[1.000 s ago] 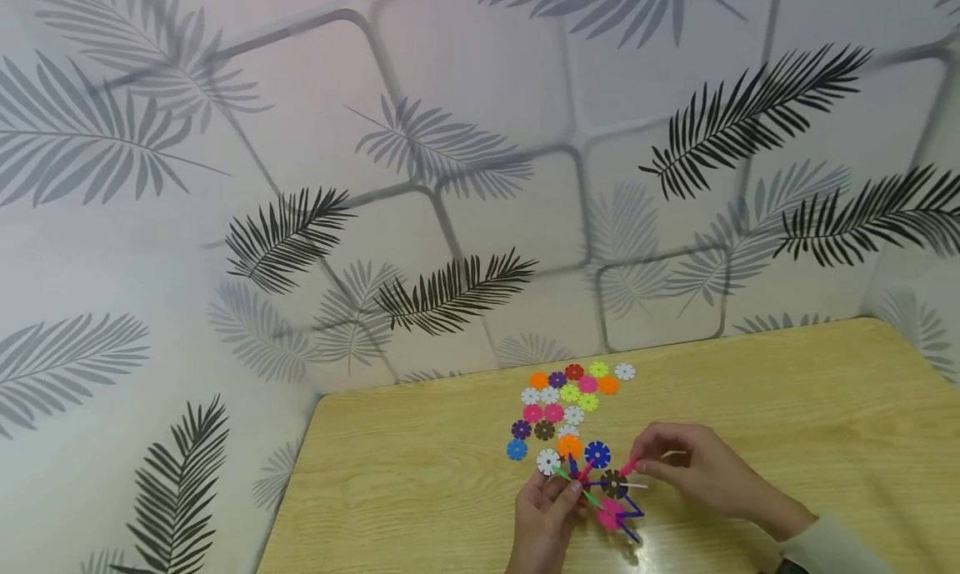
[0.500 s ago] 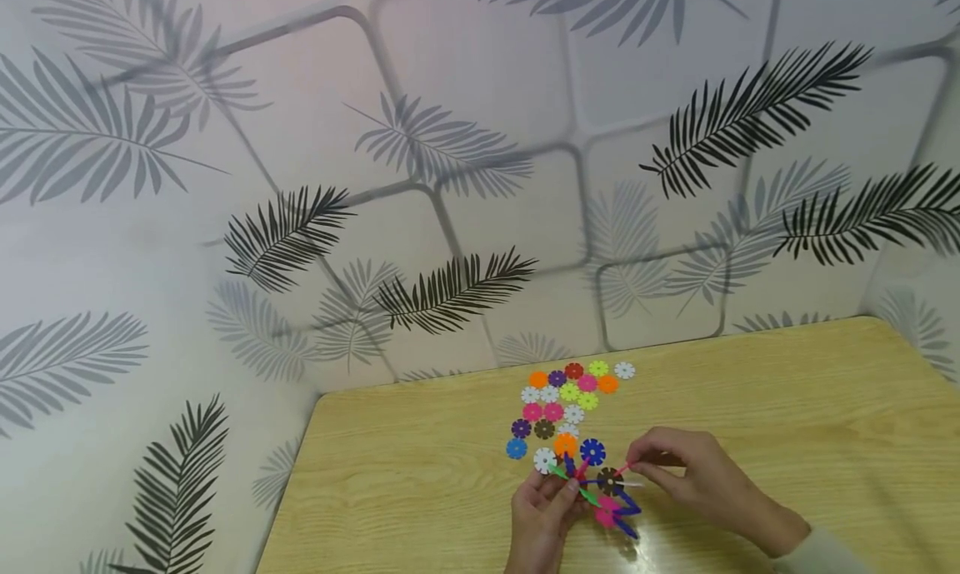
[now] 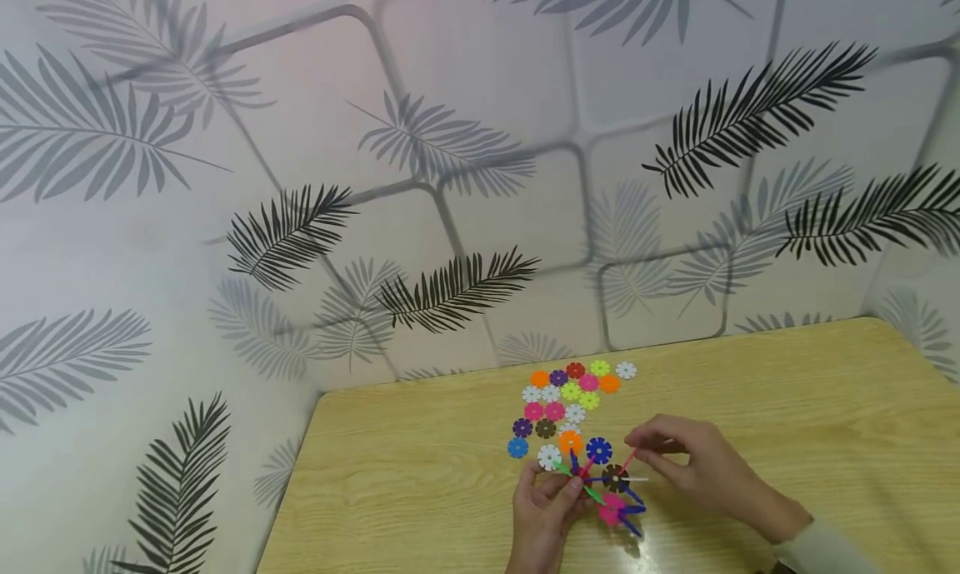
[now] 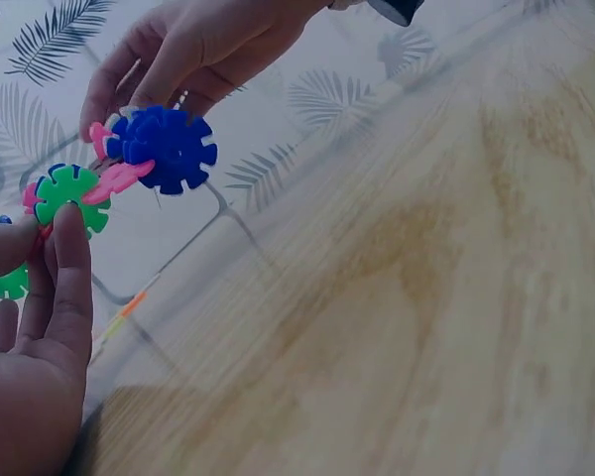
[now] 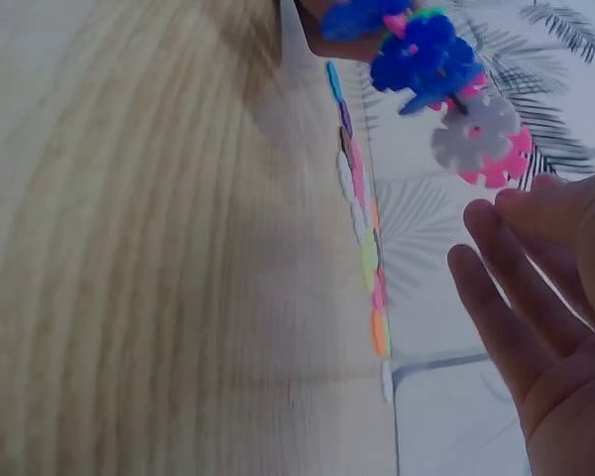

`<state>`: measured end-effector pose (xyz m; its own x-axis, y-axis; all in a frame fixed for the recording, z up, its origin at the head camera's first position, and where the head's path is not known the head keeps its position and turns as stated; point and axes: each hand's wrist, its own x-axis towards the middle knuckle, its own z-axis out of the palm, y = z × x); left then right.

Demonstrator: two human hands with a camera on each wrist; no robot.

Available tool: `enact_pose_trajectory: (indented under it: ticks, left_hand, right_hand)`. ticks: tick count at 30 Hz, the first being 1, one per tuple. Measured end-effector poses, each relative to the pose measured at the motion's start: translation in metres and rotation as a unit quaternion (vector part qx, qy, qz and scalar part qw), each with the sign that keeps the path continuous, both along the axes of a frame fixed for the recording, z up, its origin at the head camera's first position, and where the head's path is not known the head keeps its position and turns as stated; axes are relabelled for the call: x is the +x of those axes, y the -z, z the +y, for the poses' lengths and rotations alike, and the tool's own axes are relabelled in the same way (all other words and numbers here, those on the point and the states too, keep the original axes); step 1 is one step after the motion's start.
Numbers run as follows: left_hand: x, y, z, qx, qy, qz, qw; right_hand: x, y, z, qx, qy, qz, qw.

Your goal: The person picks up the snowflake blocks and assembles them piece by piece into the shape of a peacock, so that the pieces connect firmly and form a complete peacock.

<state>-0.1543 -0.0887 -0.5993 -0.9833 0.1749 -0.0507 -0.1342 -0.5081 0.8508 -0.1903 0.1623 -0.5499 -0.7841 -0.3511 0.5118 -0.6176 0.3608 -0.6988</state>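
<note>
My left hand [image 3: 543,499] pinches a build of slotted plastic snowflake discs near its red centre, above the table. In the left wrist view its fingers press on a green disc [image 4: 71,203]. Discs branch outward from there: an orange one [image 3: 570,442], a white one [image 3: 550,456], blue ones [image 3: 598,451], a brown one [image 3: 616,478] and pink ones [image 3: 611,510]. At the brown disc's edge, my right hand [image 3: 693,457] pinches a pink snowflake disc [image 3: 628,461] seen edge-on. The right wrist view shows that pink disc [image 5: 518,167] partly behind a pale disc [image 5: 473,132].
Loose discs in several colours lie flat behind the hands, among them a light blue one [image 3: 517,447], a purple one [image 3: 522,427] and yellow ones [image 3: 589,401]. The wooden table [image 3: 405,474] ends at a leaf-patterned wall [image 3: 495,216].
The build shifts and turns slightly in my left hand. My right hand rises a little, with the pink snowflake disc staying between its fingers at the brown disc.
</note>
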Motion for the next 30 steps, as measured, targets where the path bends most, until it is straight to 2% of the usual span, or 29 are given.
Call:
enact_pose_trajectory:
  ticks: [5,8,12,15,19,21,24,27,30]
  left_hand:
    - [0.000,0.002,0.001,0.002,0.002,0.002,1.0000]
    - [0.000,0.002,0.000,-0.003,0.006,0.001,1.0000]
    - [0.000,0.001,0.000,-0.009,0.014,-0.009,0.9998]
    - [-0.001,0.000,0.001,-0.009,0.019,-0.017,0.9996]
    - [-0.001,-0.001,0.000,-0.011,0.022,-0.024,0.9994]
    - [-0.001,-0.001,0.000,-0.014,0.022,-0.022,0.9994]
    - [-0.001,-0.001,0.001,-0.019,0.020,-0.012,0.9995]
    - [-0.001,-0.002,0.001,-0.025,0.016,-0.007,0.9995]
    - [-0.001,-0.003,0.002,-0.024,0.014,-0.013,0.9995]
  right_hand:
    - [-0.015,0.001,0.004,0.023,0.037,-0.042,0.9982]
    - [-0.028,0.003,0.006,0.054,0.058,-0.066,0.9946]
    - [-0.046,0.008,0.008,0.098,0.081,-0.068,0.9896]
    - [-0.059,0.014,0.008,0.140,0.100,-0.068,0.9826]
    - [-0.074,0.022,0.003,0.212,0.121,-0.086,0.9660]
    - [-0.078,0.025,-0.002,0.242,0.131,-0.098,0.9566]
    - [-0.082,0.027,-0.008,0.258,0.149,-0.120,0.9471]
    - [-0.083,0.029,-0.013,0.256,0.164,-0.127,0.9441]
    - [-0.083,0.032,-0.015,0.246,0.176,-0.119,0.9458]
